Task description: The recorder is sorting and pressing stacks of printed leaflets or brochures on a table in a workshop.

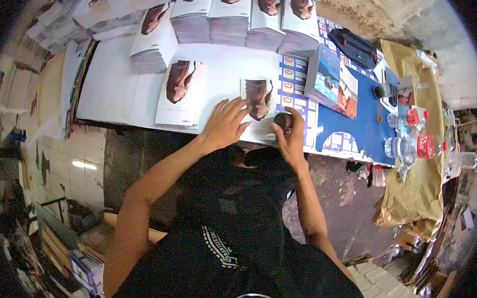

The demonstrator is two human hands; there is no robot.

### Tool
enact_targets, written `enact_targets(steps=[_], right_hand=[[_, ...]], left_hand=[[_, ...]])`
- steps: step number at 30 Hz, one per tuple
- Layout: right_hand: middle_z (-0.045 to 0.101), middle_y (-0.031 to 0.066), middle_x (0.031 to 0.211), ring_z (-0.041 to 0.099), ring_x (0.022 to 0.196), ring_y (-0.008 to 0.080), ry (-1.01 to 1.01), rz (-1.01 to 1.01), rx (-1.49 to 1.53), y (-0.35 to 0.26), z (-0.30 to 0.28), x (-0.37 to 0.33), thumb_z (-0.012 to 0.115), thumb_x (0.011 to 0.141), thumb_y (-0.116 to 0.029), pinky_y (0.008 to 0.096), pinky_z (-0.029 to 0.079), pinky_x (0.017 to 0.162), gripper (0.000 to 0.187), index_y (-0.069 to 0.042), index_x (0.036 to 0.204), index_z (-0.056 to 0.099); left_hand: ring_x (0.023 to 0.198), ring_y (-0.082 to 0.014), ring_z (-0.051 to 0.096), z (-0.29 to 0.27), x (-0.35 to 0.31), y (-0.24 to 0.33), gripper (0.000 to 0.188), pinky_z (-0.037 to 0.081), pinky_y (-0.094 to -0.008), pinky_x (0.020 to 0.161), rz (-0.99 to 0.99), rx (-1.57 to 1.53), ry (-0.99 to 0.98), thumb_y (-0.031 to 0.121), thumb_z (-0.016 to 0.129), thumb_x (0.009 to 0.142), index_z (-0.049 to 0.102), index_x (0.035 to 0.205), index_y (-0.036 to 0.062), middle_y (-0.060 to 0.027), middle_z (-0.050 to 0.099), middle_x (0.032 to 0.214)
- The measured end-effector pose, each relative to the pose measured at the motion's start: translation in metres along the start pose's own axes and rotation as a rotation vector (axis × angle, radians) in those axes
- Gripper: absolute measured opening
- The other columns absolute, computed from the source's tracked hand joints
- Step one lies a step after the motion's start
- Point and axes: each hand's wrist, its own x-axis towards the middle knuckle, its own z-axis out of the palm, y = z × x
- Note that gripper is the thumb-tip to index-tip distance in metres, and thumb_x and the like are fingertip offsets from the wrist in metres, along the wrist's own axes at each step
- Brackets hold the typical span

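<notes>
Your left hand (225,122) is resting open, spread, over the left edge of the booklet (260,94), near side of the table (103,89); your right hand (294,135) is gripping a dark round object (282,121). Uneven pressing could be skewing the booklet. Stacks (227,25) are standing far.

dark round object (283,121) was partly hidden by right grip (292,140), left grip (224,122) partly covered a booklet (259,98), rear stacks (230,12) were cut off above
</notes>
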Motion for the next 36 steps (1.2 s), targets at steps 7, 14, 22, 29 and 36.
enact_targets(steps=[7,14,22,29,36], right_hand=[[0.048,0.0159,0.126,0.04,0.124,0.04,-0.091,-0.226,-0.61,-0.009,0.036,0.017,0.069,0.087,-0.038,0.0591,0.036,0.096,0.047,-0.016,0.127,0.058],[0.053,0.0149,0.117,0.045,0.119,0.0393,0.106,-0.345,-0.604,0.007,0.065,0.111,0.069,0.086,-0.041,0.06,0.037,0.094,0.043,-0.015,0.119,0.06],[0.052,0.0152,0.112,0.046,0.117,0.0387,-0.013,-0.312,-0.554,0.0,0.037,0.007,0.074,0.077,-0.032,0.0554,0.039,0.093,0.043,-0.014,0.115,0.062],[0.054,0.0142,0.114,0.049,0.118,0.0363,-0.099,-0.356,-0.548,-0.013,0.005,-0.048,0.077,0.077,-0.033,0.05,0.038,0.096,0.041,-0.012,0.11,0.064],[0.065,0.0115,0.109,0.061,0.099,0.026,0.419,0.424,1.201,0.009,-0.057,-0.07,0.064,0.096,-0.025,0.0399,0.052,0.085,0.025,-0.006,0.113,0.059]], left_hand=[[0.135,-0.0264,0.042,-0.001,-0.004,0.002,0.042,0.031,-0.0487,0.113,-0.01,0.035,-0.033,0.029,0.057,0.096,0.058,0.129,0.0025,-0.0108,0.049,0.141],[0.137,-0.0288,0.041,-0.002,-0.005,0.006,0.044,0.031,-0.0512,0.114,-0.024,0.044,-0.035,0.028,0.06,0.095,0.055,0.131,0.0037,-0.0107,0.046,0.145],[0.137,-0.0295,0.042,0.002,-0.004,0.001,0.042,0.031,-0.0515,0.114,-0.022,0.016,-0.01,0.026,0.061,0.094,0.056,0.129,0.0047,-0.0112,0.046,0.144],[0.139,-0.0359,0.037,-0.009,0.027,0.035,0.049,0.029,-0.0539,0.115,0.032,-0.158,-0.107,0.03,0.055,0.097,0.051,0.136,0.0003,-0.0176,0.042,0.146],[0.138,-0.0301,0.044,-0.012,-0.043,0.034,0.064,0.035,-0.0524,0.113,0.108,-0.185,-0.089,0.004,0.067,0.076,0.056,0.138,0.0099,-0.0148,0.046,0.149]])
